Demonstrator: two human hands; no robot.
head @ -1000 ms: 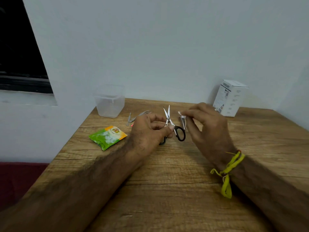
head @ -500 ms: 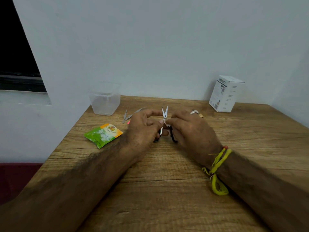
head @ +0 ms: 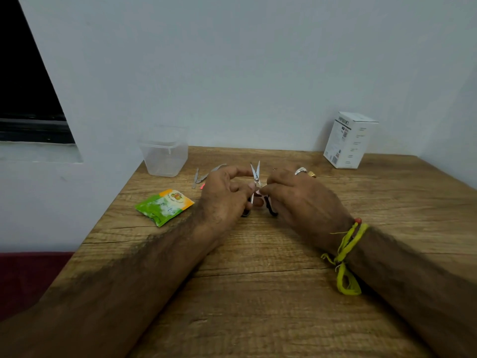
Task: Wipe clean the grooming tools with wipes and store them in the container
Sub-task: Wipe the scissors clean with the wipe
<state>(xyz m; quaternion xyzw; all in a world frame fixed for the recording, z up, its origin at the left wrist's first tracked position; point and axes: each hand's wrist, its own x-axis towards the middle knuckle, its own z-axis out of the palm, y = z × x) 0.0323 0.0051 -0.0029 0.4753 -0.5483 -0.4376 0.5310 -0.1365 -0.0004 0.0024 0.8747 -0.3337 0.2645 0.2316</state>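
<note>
Right hand [head: 304, 202] has closed in from a second ago, fingers pinching scissors [head: 255, 174] near pivot; left hand [head: 224, 200] grips black handles, blades slightly apart, upright.

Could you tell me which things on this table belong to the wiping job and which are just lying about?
In the job:
- scissors, held by the left hand and right hand
- metal tools lying beyond the left hand
- wipe packet
- clear container

Lying about:
- white box at the back right
</note>
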